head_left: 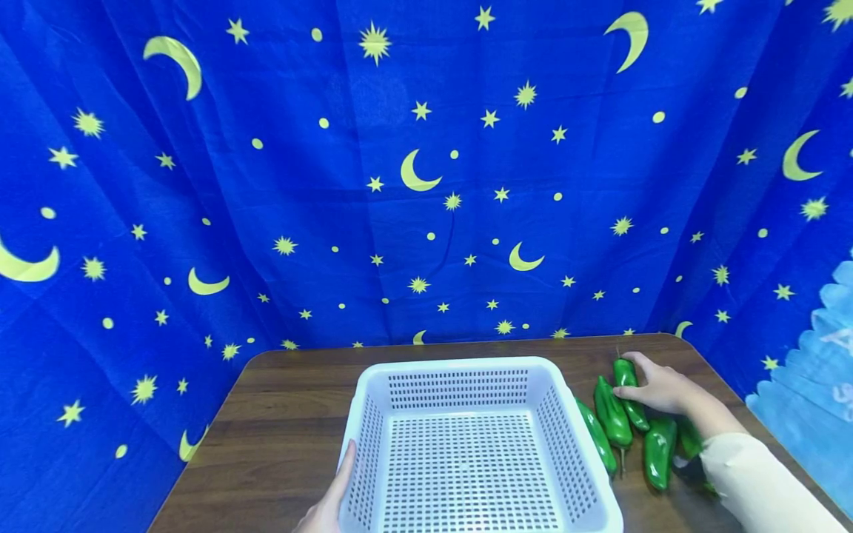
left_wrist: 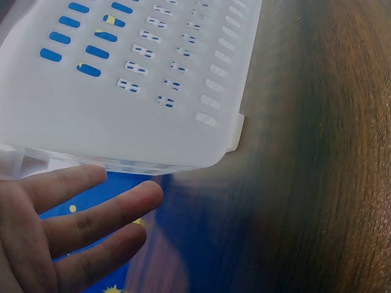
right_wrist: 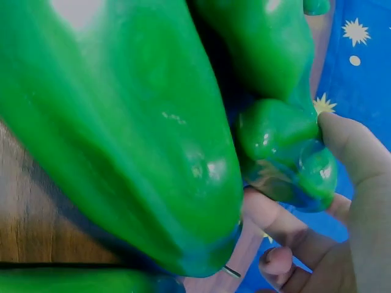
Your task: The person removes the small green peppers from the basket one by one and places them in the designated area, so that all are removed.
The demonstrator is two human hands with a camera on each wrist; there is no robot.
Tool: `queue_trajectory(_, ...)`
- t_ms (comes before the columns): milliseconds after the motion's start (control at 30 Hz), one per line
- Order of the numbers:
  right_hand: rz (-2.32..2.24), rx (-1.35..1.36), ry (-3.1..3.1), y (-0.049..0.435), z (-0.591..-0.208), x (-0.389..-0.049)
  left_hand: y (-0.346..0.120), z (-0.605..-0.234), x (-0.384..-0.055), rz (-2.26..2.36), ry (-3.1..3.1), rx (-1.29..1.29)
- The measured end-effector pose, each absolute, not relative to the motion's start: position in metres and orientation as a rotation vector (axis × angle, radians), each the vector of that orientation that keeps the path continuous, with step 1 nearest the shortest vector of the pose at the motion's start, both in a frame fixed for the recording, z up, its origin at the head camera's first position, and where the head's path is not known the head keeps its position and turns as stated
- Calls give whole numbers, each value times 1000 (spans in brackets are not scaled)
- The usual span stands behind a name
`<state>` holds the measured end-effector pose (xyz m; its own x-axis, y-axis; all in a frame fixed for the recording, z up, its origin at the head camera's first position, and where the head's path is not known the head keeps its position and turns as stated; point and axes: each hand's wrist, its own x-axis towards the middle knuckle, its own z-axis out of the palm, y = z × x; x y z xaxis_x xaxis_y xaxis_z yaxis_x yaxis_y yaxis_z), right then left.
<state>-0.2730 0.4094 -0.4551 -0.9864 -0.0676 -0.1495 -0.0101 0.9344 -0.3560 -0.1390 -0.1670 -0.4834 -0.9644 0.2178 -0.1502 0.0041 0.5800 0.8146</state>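
Observation:
A white perforated plastic basket sits on the brown wooden table, its inside bare. My left hand is at its left wall, thumb up along the outside. In the left wrist view three fingers of that hand stretch straight, close beneath the basket's edge. Right of the basket, my right hand pinches the rearmost green pepper between thumb and fingers. Beside it lie another green pepper and a shorter one. A large green pepper fills much of the right wrist view.
One more green pepper lies right against the basket's right side. Another pepper is partly hidden under the right forearm. Blue cloth with yellow moons and stars surrounds the wooden table. A light-blue scalloped sheet hangs at right.

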Motion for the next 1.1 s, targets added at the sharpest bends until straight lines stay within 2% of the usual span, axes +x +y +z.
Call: queue_trajectory(1100, -335, 15, 2969, 400, -456, -265, -168, -483, -138, 1408, 2498, 237)
